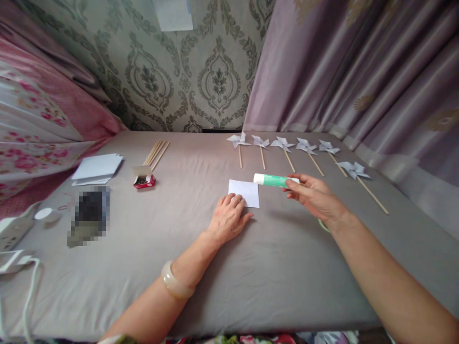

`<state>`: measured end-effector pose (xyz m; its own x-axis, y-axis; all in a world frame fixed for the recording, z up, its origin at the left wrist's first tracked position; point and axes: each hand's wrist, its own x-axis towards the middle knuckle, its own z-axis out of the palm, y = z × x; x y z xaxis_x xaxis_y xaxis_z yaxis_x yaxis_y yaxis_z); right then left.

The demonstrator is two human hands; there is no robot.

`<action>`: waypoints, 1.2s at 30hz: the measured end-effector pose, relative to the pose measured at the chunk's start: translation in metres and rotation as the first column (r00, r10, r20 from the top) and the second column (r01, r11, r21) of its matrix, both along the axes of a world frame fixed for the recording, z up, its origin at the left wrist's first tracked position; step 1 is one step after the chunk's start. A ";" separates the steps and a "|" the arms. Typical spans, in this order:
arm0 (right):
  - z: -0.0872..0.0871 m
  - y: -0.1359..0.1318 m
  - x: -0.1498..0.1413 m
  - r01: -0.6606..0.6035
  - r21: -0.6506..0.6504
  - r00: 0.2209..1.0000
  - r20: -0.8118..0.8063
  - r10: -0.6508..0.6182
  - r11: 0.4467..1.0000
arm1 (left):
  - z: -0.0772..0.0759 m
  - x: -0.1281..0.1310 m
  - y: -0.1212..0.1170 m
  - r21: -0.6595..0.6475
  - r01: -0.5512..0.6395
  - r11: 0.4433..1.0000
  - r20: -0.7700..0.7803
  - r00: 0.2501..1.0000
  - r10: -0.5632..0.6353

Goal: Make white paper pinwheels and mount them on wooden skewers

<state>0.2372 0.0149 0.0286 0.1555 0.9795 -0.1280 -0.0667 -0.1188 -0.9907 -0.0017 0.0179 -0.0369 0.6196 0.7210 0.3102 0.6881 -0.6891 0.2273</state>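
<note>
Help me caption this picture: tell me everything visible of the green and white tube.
The tube is a slim cylinder, apparently plastic, with a green middle bearing faint pale markings and white ends. It looks like a glue stick. The right hand grips its right end between thumb and fingers, holding it nearly level above the grey cloth. Its left end appears near the upper right corner of the white paper; whether they touch is unclear.

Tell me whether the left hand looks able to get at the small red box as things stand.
Probably yes: the left hand merely rests on the white paper, and nothing visible stands between it and the small red box.
</note>
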 end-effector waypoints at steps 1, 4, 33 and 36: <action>0.001 0.005 -0.002 -0.007 0.024 0.998 0.058 0.005 1.000 | 0.001 0.000 0.000 -0.007 0.002 1.000 -0.009 1.000 -0.002; 0.002 0.019 -0.013 -0.038 0.120 0.972 0.235 0.009 0.992 | 0.002 0.001 0.000 -0.019 -0.002 1.000 -0.027 1.000 0.001; -0.012 0.040 -0.074 -0.330 0.320 0.595 0.801 -0.067 0.888 | 0.000 0.000 0.000 -0.053 -0.090 0.995 0.055 0.994 0.093; -0.013 0.041 -0.073 -0.345 0.326 0.583 0.809 -0.071 0.880 | 0.001 -0.001 0.001 -0.078 -0.109 0.991 0.088 0.989 0.116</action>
